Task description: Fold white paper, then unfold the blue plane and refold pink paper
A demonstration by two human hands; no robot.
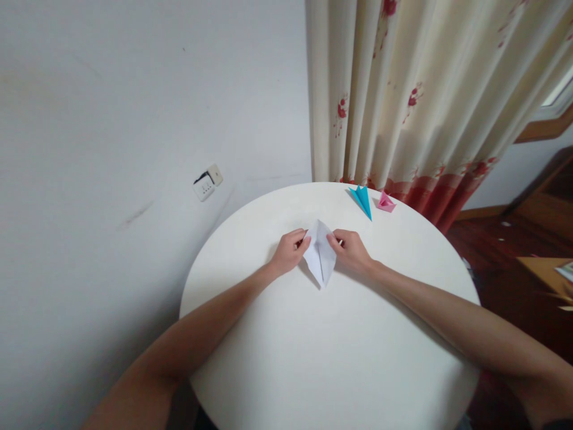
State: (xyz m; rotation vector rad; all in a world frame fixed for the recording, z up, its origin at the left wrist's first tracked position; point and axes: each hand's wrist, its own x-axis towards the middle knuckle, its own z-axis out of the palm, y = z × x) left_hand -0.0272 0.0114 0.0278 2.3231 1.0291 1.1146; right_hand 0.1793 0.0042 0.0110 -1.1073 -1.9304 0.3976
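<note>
A folded sheet of white paper (320,257), diamond-shaped with a crease or slit down its middle, is held between my two hands. My left hand (290,249) pinches its left edge, thumb on top and fingers curled behind. On the opposite edge, my right hand (350,248) grips the paper the same way, thumb over the face. The lower tip of the paper points toward me, slightly above the tabletop or touching it; I cannot tell which. Its underside is hidden.
The round white table (331,352) stands against the wall. Near its far edge lie a blue folded paper plane (362,200) and a small pink folded paper boat (385,202). A patterned curtain (403,107) hangs behind. A wall socket (205,187) is at the left.
</note>
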